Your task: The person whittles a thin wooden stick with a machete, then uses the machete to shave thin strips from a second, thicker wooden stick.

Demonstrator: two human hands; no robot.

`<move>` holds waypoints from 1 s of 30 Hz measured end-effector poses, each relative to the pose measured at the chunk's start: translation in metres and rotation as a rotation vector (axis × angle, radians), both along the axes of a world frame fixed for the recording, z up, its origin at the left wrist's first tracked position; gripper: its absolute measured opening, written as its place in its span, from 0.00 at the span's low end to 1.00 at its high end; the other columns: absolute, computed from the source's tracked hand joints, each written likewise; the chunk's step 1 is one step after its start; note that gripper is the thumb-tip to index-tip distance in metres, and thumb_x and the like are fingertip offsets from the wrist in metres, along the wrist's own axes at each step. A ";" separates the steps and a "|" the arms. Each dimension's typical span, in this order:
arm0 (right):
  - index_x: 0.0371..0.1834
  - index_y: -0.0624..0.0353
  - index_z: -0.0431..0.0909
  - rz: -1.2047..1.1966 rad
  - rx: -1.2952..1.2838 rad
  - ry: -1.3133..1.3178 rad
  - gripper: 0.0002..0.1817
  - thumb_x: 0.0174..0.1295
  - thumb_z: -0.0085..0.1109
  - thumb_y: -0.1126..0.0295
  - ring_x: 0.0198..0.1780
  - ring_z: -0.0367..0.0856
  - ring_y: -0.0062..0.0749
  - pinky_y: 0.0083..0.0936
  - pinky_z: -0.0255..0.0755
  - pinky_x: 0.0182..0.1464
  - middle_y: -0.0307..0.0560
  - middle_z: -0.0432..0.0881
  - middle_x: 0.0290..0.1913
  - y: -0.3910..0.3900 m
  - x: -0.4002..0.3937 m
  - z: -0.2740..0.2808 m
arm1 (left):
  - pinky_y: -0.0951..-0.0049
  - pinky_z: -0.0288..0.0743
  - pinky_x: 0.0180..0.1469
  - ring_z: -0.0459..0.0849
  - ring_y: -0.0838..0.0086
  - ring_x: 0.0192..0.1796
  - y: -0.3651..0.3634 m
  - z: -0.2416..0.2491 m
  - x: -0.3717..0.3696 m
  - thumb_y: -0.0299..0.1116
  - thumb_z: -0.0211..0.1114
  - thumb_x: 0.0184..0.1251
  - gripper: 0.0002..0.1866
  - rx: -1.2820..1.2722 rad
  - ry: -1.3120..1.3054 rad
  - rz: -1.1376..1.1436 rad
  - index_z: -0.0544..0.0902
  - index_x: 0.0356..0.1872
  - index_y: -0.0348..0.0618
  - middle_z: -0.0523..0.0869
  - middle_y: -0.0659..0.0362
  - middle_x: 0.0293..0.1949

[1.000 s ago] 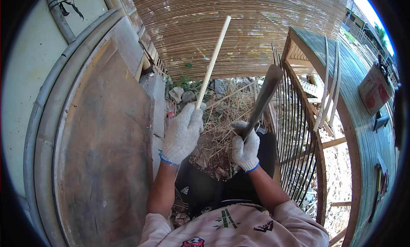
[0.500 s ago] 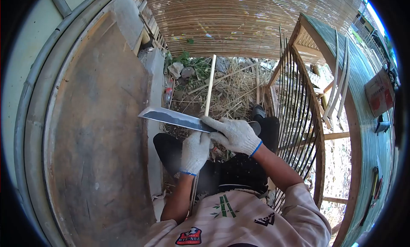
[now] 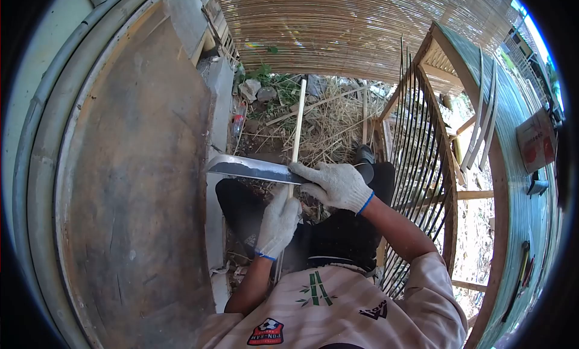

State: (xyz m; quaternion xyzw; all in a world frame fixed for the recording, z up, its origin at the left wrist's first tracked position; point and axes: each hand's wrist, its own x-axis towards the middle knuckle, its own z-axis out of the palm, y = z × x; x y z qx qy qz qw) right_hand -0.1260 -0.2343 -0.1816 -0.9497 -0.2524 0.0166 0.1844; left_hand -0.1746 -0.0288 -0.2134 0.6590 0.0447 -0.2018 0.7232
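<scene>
My right hand (image 3: 339,187), in a white knit glove with a blue cuff, is closed around the handle end of a machete (image 3: 250,170). The broad blade points left and crosses a thin pale bamboo strip (image 3: 298,121), touching or nearly touching it. My left hand (image 3: 279,223), gloved alike, grips the strip just below the blade. From there the strip runs up and away over the ground; its lower part passes under my left hand toward my body. Gloves and fingers hide the machete handle.
A large brown board (image 3: 136,186) stands at left beside a concrete ledge (image 3: 218,107). To the right are a rack of dark thin rods (image 3: 416,150) and a green-topped bench (image 3: 512,198) with a tin (image 3: 535,141) and tools. Bamboo shavings (image 3: 338,117) litter the ground before a slatted screen (image 3: 338,32).
The machete has shifted slightly right, its blade tilted differently. My left hand sits a little lower and farther from my right, exposing more of the strip between them. The view has moved slightly.
</scene>
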 end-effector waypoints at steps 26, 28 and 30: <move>0.79 0.36 0.71 -0.035 0.029 -0.067 0.30 0.76 0.56 0.46 0.31 0.88 0.50 0.45 0.79 0.32 0.52 0.83 0.33 -0.004 0.012 -0.007 | 0.68 0.76 0.32 0.76 0.79 0.27 0.002 0.005 0.013 0.29 0.52 0.82 0.27 0.188 -0.131 -0.076 0.70 0.79 0.40 0.78 0.61 0.25; 0.80 0.35 0.69 -0.028 0.035 -0.062 0.30 0.78 0.53 0.46 0.32 0.88 0.51 0.46 0.81 0.34 0.54 0.83 0.34 -0.004 0.015 -0.005 | 0.75 0.71 0.28 0.73 0.83 0.25 0.000 0.004 0.010 0.29 0.52 0.82 0.26 0.160 -0.124 -0.055 0.71 0.79 0.45 0.77 0.65 0.26; 0.80 0.36 0.70 -0.110 0.052 -0.046 0.29 0.78 0.54 0.47 0.34 0.88 0.53 0.49 0.81 0.36 0.54 0.85 0.35 -0.005 0.019 -0.001 | 0.82 0.66 0.23 0.70 0.88 0.23 0.000 0.001 0.008 0.29 0.52 0.82 0.26 0.128 -0.122 -0.036 0.73 0.78 0.49 0.76 0.69 0.28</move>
